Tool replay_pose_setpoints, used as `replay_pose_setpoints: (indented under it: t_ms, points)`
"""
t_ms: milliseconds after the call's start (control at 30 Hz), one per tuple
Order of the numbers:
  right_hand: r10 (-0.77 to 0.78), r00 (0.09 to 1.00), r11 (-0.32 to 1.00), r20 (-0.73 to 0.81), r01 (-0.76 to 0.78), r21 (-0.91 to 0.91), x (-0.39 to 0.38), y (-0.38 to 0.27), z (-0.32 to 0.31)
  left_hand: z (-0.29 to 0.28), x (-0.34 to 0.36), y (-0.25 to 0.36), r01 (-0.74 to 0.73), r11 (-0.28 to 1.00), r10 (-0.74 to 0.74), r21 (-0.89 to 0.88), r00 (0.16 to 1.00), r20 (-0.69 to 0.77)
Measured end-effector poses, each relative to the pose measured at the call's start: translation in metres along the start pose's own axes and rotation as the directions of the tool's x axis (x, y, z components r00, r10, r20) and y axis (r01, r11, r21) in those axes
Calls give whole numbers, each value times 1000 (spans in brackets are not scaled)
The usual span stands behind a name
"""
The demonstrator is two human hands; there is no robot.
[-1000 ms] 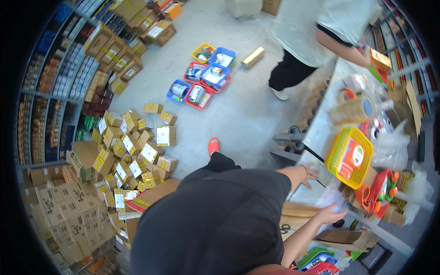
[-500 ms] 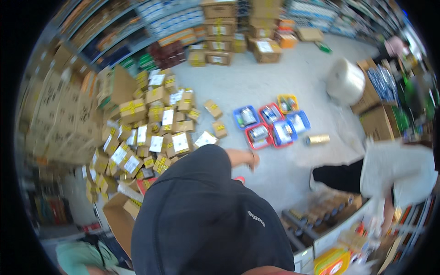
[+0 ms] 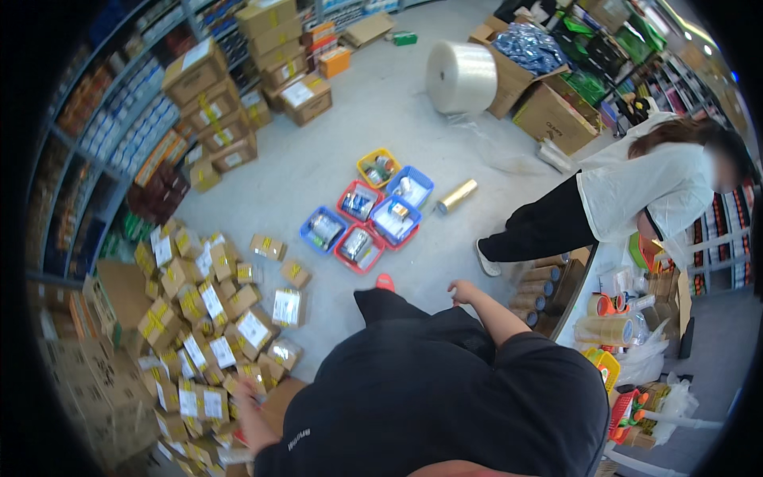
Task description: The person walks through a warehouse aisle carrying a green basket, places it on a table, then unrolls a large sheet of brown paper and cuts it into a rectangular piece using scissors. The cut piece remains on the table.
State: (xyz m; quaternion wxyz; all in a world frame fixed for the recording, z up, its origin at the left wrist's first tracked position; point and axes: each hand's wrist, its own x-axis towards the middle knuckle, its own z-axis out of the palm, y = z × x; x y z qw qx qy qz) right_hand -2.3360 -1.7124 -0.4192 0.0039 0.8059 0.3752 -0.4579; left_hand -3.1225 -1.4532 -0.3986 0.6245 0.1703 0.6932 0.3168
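Observation:
My right hand [image 3: 460,292] hangs beside my dark shirt with loosely bent fingers and nothing in it. Beneath it is grey floor. My left hand [image 3: 247,393] is smeared by motion in front of a heap of taped cardboard parcels [image 3: 253,331]; its fingers cannot be made out, nor whether it touches a parcel. Ahead of me, several plastic baskets stand grouped on the floor, among them a yellow basket [image 3: 362,169], a blue basket [image 3: 303,231] and a red basket [image 3: 340,257]. Small packaged goods lie in them.
A gold-coloured roll [image 3: 457,196] lies right of the baskets. Farther off stand a bubble-wrap roll [image 3: 453,79] and stacked cartons [image 3: 208,106]. On the right, a person in white [image 3: 636,191] leans over a worktable with tape rolls [image 3: 608,331]. Shelves [image 3: 75,147] line the left.
The view has swung right, shifting baskets and parcels leftward in it. Both my hands show now; only one showed before. The person in white is more fully in view.

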Motion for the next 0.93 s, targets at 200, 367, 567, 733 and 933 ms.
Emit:
replay_pose_setpoints:
  t_ms: [200, 367, 567, 733, 933]
  points:
    - [105, 974, 992, 201, -116, 44, 67, -85, -99, 121, -70, -123, 343, 922, -354, -182, 935, -28]
    - [48, 986, 954, 160, 2, -299, 127, -80, -151, 194, -94, -117, 328, 893, -341, -308, 940, 11]
    - [-208, 977, 905, -50, 173, -388, 179, -113, -186, 217, -87, -71, 189, 765, -64, -616, 973, 221]
    - [-393, 919, 899, -22, 379, -221, 208, -151, -175, 213, -53, -54, -198, 848, 256, 491, 965, -54]
    - [-117, 959, 992, 260, 124, -11, 224, -121, -150, 242, -40, -56, 101, 567, -213, 818, 977, 27]
